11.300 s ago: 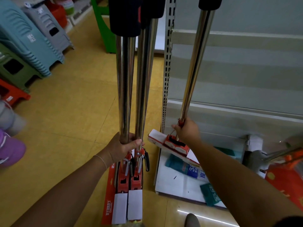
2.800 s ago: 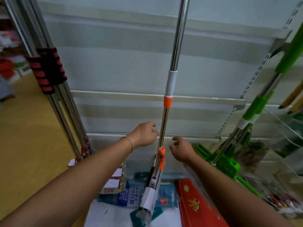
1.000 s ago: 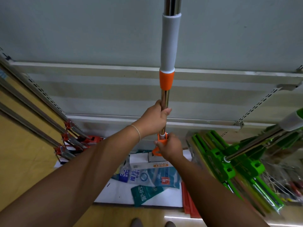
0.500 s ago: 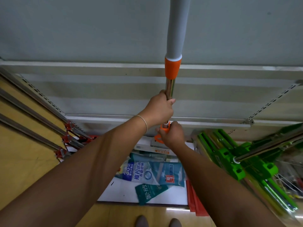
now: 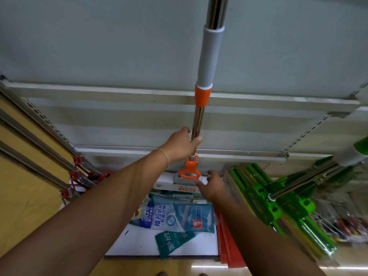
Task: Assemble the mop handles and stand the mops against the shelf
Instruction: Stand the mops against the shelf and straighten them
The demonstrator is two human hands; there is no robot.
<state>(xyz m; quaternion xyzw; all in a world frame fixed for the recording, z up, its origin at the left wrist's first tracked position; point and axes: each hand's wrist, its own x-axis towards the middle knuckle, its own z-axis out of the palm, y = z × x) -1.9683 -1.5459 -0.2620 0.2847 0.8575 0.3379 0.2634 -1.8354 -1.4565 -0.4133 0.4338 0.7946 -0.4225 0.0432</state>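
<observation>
Left hand (image 5: 182,145) fingers (image 5: 196,140) wrap chrome mop handle (image 5: 198,120) just above orange lever (image 5: 188,171). Right hand (image 5: 213,185), clamped on lever half a second earlier, now off it, fingers spread, holding nothing, just beside lever ring. Mop upright before shelf back panel (image 5: 99,46), head (image 5: 184,181) down on bottom shelf among packaged refills (image 5: 175,218). Grey sleeve with orange collar (image 5: 202,95) sits lower than a moment ago. Likely meaning: lever set, handle locked; leaning mop against shelf comes next. Red mops (image 5: 79,176) left, green mops (image 5: 278,206) right.
</observation>
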